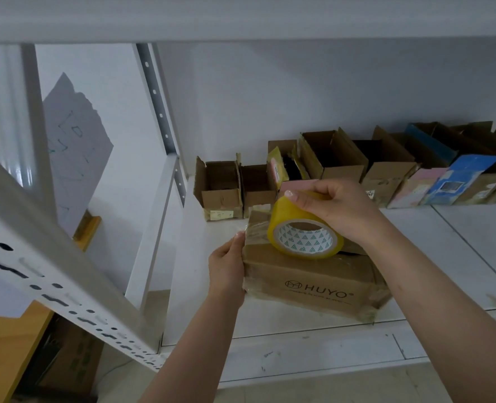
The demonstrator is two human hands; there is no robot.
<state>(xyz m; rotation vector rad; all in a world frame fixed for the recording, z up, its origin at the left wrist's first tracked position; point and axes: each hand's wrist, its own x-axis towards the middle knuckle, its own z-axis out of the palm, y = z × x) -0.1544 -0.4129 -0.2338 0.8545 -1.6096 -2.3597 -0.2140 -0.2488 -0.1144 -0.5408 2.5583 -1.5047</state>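
Sealing of cardboard box [313, 283], which lies near the front of the shelf [459, 257]: left hand [226, 271] presses flat against its left end, pinning the free tape, while right hand [337, 210] grips the yellow tape roll [305, 228] on its top; the next move likely calls for a taut pull rightward along the lid.

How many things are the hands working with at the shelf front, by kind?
Tape roll, gripped by the right hand: 1
Taped cardboard box, touched by the left hand: 1
Total: 2
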